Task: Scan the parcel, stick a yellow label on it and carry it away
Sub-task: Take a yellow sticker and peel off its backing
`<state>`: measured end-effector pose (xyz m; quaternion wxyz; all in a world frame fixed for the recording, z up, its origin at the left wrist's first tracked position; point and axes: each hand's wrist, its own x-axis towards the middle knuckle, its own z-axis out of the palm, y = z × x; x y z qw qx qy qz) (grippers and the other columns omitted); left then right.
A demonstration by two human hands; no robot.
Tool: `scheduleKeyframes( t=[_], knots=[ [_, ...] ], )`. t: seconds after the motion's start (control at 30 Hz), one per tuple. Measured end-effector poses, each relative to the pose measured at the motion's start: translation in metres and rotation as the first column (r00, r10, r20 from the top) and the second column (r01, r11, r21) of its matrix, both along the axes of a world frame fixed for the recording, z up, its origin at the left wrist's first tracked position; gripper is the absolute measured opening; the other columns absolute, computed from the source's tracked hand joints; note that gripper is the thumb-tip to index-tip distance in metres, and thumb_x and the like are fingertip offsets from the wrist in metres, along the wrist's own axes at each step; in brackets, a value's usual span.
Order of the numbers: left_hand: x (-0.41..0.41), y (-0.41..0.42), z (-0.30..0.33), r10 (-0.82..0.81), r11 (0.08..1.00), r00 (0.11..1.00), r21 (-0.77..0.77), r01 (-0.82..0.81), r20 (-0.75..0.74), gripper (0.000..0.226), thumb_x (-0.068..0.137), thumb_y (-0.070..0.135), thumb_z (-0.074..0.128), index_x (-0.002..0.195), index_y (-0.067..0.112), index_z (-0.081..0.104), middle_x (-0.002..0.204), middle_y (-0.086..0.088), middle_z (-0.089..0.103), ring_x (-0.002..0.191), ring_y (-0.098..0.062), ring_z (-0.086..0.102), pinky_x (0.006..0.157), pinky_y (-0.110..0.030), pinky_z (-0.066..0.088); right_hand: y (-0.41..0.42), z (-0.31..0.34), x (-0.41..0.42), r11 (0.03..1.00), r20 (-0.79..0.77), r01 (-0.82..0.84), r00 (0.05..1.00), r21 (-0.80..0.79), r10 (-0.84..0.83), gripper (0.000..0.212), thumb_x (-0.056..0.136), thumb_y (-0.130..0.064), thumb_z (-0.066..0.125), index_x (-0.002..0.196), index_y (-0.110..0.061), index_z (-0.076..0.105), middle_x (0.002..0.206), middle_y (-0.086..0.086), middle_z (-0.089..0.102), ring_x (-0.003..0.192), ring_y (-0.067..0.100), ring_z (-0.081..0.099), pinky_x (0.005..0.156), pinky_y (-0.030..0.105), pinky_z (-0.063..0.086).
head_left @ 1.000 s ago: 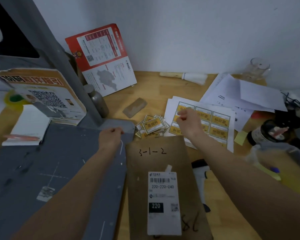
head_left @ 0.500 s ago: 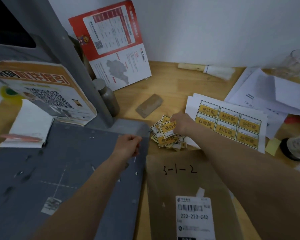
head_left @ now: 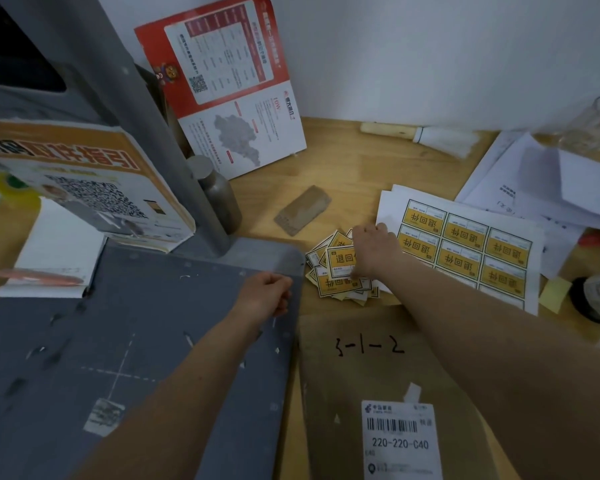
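- Reaching forward with our right hand (head_left: 373, 249), we have the fingertips down on the loose pile of cut yellow labels (head_left: 340, 271) near the middle of the bench (head_left: 354, 168); the fingers curl onto the top label, but we cannot tell whether it is pinched or only touched.
- Our left hand (head_left: 265, 296) is clenched into a loose fist with nothing visible in it, resting at the right edge of the grey cutting mat (head_left: 118, 341), close to that mat's far right corner.
- The parcel (head_left: 371, 375), a flat brown envelope, lies on the bench at the near edge, just right of the mat, with our right forearm crossing above its right side. "3-1-2" is handwritten near its far end, and a white shipping label (head_left: 400, 441) with a barcode and "220-220-C40" sits on its near part.
- An uncut sheet of yellow labels (head_left: 465, 251) lies touching the right side of the pile, partly under our right hand.
- A small brown block (head_left: 302, 209) lies beyond the pile, apart from it.
- A red and white leaflet (head_left: 222, 81) leans against the wall at the bench's far edge.
- White papers (head_left: 541, 178) overlap toward the far right corner.
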<state>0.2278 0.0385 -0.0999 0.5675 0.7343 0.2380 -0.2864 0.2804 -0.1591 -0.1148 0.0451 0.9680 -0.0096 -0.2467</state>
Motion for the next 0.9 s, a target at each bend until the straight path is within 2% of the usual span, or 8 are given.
scheduleKeyframes(
  t=[0.2,0.3,0.33,0.4,0.53,0.67,0.73,0.9],
  knots=[
    [-0.003,0.0,0.006,-0.006,1.0,1.0,-0.009,0.006,0.004,0.015,0.093,0.015,0.054,0.098,0.003,0.061,0.073,-0.005,0.059,0.057,-0.013,0.051,0.053,-0.021,0.05,-0.004,0.006,-0.004,1.0,0.023,0.012,1.0,-0.01,-0.012,0.062,0.078,-0.031,0.072,0.128,-0.007,0.043,0.13,0.015,0.047,0.12,0.032,0.043,0.094,0.039,0.04],
    [-0.005,0.0,0.01,-0.012,1.0,1.0,-0.006,0.012,0.007,0.014,0.092,0.015,0.056,0.098,0.004,0.062,0.075,-0.005,0.059,0.06,-0.012,0.052,0.056,-0.021,0.051,-0.007,0.016,-0.004,0.972,-0.012,0.141,0.99,0.189,-0.142,0.013,0.084,-0.01,0.063,0.093,-0.008,0.053,0.097,0.013,0.058,0.087,0.027,0.053,0.064,0.03,0.041],
    [-0.004,0.0,0.012,-0.011,1.0,1.0,-0.002,0.012,0.019,0.014,0.091,0.015,0.058,0.099,0.004,0.063,0.076,-0.005,0.06,0.062,-0.013,0.053,0.059,-0.023,0.052,-0.008,0.023,-0.004,0.937,-0.045,0.214,0.977,0.276,-0.21,0.015,0.083,-0.008,0.064,0.075,-0.008,0.051,0.082,0.011,0.055,0.076,0.025,0.052,0.056,0.027,0.038],
    [-0.003,-0.001,0.018,-0.013,0.999,0.997,0.045,0.01,0.078,0.019,0.088,0.018,0.063,0.104,0.007,0.063,0.087,-0.006,0.063,0.072,-0.015,0.057,0.069,-0.027,0.052,-0.012,0.038,-0.004,0.804,-0.127,0.36,0.931,0.472,-0.342,0.023,0.08,-0.009,0.071,0.064,-0.004,0.056,0.066,0.01,0.053,0.064,0.023,0.05,0.053,0.027,0.041],
    [0.002,-0.011,0.043,-0.002,1.0,0.985,-0.02,0.006,0.171,0.055,0.078,0.028,0.075,0.124,0.007,0.056,0.113,-0.003,0.061,0.099,-0.018,0.061,0.085,-0.03,0.052,-0.016,0.084,-0.027,0.307,-0.282,0.498,0.793,0.811,-0.541,0.019,0.071,-0.004,0.08,0.084,0.006,0.07,0.064,0.011,0.065,0.053,0.015,0.058,0.052,0.022,0.047],
    [-0.003,-0.03,0.074,0.1,0.953,0.984,-0.298,-0.052,0.148,0.035,0.076,0.016,0.076,0.105,0.001,0.065,0.11,-0.017,0.07,0.085,-0.018,0.067,0.071,-0.023,0.058,-0.02,0.115,-0.052,0.209,-0.311,0.48,0.786,0.852,-0.534,0.027,0.066,-0.007,0.084,0.088,0.002,0.071,0.061,0.004,0.066,0.042,0.003,0.055,0.05,0.02,0.042],
    [-0.013,-0.039,0.09,0.184,0.931,0.968,-0.346,-0.117,0.17,0.012,0.079,0.011,0.073,0.085,0.004,0.065,0.103,-0.023,0.07,0.078,-0.021,0.064,0.063,-0.02,0.059,-0.025,0.126,-0.066,0.155,-0.328,0.472,0.779,0.868,-0.534,0.02,0.066,-0.008,0.084,0.08,-0.005,0.07,0.062,0.003,0.066,0.048,0.005,0.056,0.053,0.021,0.043],
    [-0.053,-0.059,0.121,0.284,0.891,0.935,-0.419,-0.175,0.215,0.012,0.087,0.015,0.065,0.078,0.007,0.063,0.089,-0.014,0.073,0.074,-0.02,0.065,0.059,-0.019,0.057,-0.046,0.144,-0.107,0.006,-0.379,0.442,0.776,0.897,-0.504,0.014,0.068,-0.011,0.082,0.068,-0.007,0.069,0.057,0.004,0.063,0.051,0.011,0.052,0.052,0.021,0.043]
  ],
)
